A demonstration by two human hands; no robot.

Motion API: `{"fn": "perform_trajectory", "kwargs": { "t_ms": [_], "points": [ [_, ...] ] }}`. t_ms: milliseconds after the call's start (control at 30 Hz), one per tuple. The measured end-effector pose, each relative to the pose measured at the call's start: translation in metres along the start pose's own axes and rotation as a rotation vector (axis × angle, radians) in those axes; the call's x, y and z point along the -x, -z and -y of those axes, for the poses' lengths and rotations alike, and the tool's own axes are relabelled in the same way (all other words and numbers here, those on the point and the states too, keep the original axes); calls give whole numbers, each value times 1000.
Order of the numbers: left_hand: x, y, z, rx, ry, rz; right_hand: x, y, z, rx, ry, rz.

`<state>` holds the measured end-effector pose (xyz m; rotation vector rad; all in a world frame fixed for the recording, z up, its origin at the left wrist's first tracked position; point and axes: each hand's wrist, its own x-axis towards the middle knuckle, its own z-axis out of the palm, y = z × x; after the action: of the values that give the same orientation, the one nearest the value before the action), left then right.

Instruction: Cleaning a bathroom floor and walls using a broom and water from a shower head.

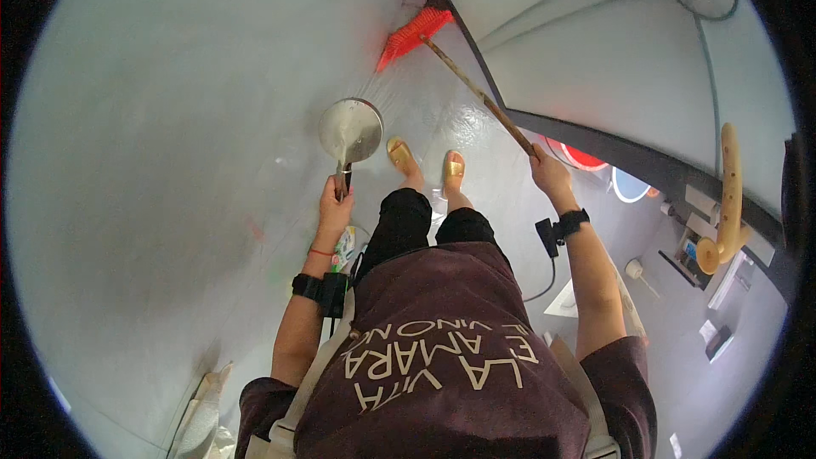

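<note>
My left hand [334,206] is closed round the dark handle of a water ladle [361,129] with a wide, round, pale bowl. Thin streaks, like water, run from the bowl's far side toward the corner. Farther off, the red head of a floor brush [415,36] rests on the floor against the foot of the wall. Its long, worn wooden handle slants back to my right hand [552,177], which grips the end of it. The two tools are apart from each other.
My feet in golden slippers [455,167] stand on the wet grey floor [463,123]. A dark-framed door [586,51] with a pale curved handle [727,204] is on the right. Red and blue basins [629,185] sit beyond its lower edge. A pale sheet-like thing [200,412] lies lower left.
</note>
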<state>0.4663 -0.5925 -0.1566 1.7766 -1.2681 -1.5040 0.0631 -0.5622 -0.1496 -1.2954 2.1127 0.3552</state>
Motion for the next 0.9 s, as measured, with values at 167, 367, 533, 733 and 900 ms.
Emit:
{"fn": "perform_trajectory", "kwargs": {
  "t_ms": [167,367,533,733,900],
  "points": [
    [8,-1,0,-10,-24,7,18,-28,-11,58,-5,20],
    [32,-4,15,-170,-41,-46,69,-92,-45,-66,-49,84],
    [72,-24,43,-143,-124,-64,135,-154,-107,-42,-53,55],
    [115,-34,51,-63,-216,-59,262,-199,-182,-1,-116,32],
    [132,-37,64,-109,-274,11,363,-218,-215,82,-316,86]
  ]
}}
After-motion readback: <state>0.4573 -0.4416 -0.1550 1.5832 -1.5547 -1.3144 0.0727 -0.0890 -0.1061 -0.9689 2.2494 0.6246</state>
